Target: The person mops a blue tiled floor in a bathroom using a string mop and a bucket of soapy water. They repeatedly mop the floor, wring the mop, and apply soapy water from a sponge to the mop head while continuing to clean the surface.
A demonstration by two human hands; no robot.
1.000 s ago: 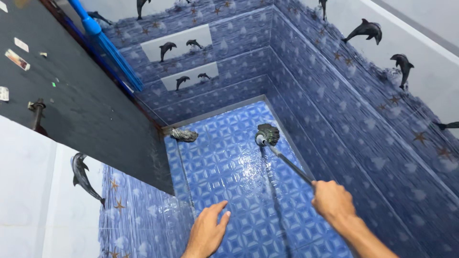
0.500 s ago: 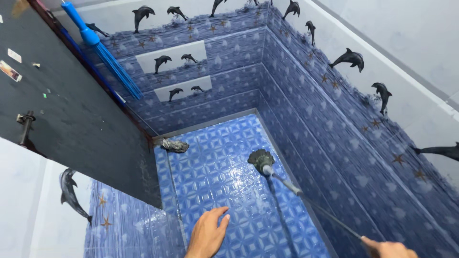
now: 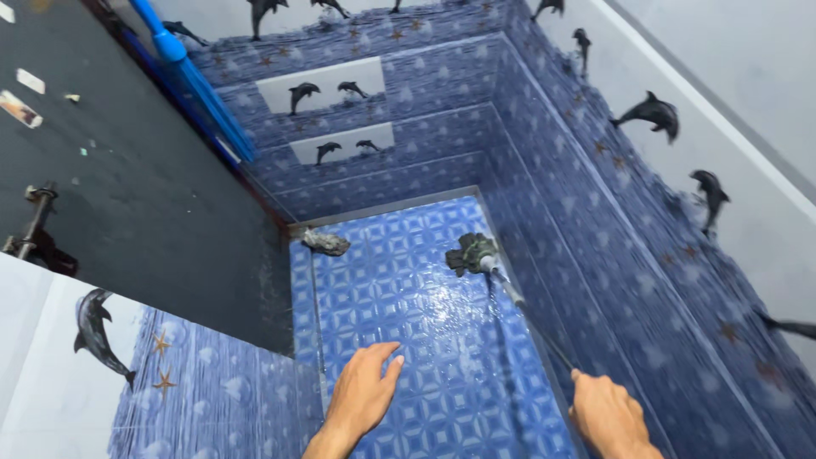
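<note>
R hand (image 3: 608, 415) grips 1 mop handle (image 3: 531, 319), mop head (image 3: 469, 252) on wet blue floor (image 3: 408, 340); L hand (image 3: 364, 393) open, empty; 1 rag (image 3: 325, 242) by door

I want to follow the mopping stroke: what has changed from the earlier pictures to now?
The mop head was drawn back over the wet floor toward the person, then pushed forward again along the right wall. The right hand kept its grip on the mop handle throughout. The left hand stayed open and empty above the floor. The grey rag and the blue broom did not move.
</note>
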